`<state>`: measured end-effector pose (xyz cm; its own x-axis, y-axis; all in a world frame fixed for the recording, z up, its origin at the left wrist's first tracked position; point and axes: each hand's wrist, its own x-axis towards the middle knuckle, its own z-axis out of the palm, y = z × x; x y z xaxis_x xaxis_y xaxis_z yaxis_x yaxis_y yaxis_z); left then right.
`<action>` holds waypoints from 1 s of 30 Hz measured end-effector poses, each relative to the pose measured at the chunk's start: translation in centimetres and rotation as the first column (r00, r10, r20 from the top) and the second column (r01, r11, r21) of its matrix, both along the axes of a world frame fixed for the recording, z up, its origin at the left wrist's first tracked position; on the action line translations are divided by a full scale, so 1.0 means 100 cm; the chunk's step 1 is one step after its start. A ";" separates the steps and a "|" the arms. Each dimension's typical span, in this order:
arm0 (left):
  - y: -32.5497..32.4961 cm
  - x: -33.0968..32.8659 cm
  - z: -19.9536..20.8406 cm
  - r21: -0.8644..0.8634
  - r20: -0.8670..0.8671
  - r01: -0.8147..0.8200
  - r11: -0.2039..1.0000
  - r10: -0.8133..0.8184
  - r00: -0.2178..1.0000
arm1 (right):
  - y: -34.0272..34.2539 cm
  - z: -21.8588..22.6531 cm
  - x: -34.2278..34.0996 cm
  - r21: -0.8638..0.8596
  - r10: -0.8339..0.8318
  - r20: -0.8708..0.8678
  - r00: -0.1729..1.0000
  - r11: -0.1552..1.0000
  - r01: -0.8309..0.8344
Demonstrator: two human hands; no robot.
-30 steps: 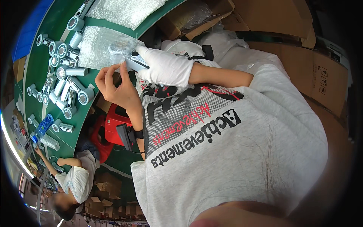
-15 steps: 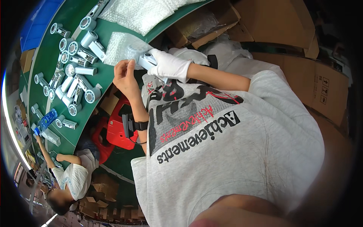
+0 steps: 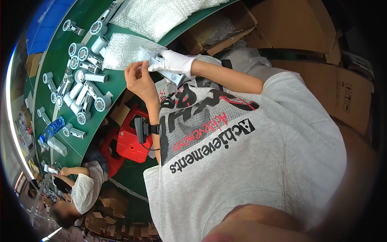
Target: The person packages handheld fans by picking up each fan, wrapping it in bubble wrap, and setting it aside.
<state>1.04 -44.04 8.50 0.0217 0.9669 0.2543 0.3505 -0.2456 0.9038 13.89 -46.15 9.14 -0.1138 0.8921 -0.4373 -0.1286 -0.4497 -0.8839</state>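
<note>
Bubble-wrap pouch (image 3: 146, 54) around grey part (image 3: 169, 74) (partly hidden), gloved right hand (image 3: 171, 62) gripping, left hand (image 3: 139, 78) fingers pinching pouch

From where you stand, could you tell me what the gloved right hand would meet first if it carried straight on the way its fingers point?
Most likely the bubble-wrap sheet on the green table; the right hand points that way, though depth is unclear.

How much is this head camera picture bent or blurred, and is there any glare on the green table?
Head view: strong fisheye bend, so the green table edge curves and dark corners ring the frame; a bright glare streak runs along the left rim; the blurred skin-toned shape at the bottom is too close to focus; the gloved right hand, bare left hand and bubble wrap sheet are fairly sharp, evenly lit.
</note>
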 end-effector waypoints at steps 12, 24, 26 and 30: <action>-0.001 0.007 -0.009 0.103 -0.053 0.039 0.994 -0.034 0.998 | -0.001 -0.009 0.011 -0.224 0.055 -0.185 0.981 0.970 -0.097; 0.001 0.002 -0.041 0.144 -0.187 0.100 0.984 -0.072 0.980 | 0.014 -0.041 0.003 -0.405 -0.064 -0.297 0.953 0.912 -0.065; 0.001 0.001 -0.048 0.166 -0.192 0.115 0.979 -0.082 0.978 | 0.016 -0.053 0.002 -0.417 -0.074 -0.334 0.940 0.905 -0.078; -0.005 0.003 -0.041 0.063 -0.052 0.122 0.991 -0.119 0.992 | 0.017 -0.054 0.000 -0.376 -0.116 -0.434 0.894 0.924 -0.063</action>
<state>1.30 -44.58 4.42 0.1505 0.9376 0.3134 0.3570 -0.3471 0.8672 13.88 -44.44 3.74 -0.3521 0.6788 -0.6444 -0.4796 -0.7221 -0.4986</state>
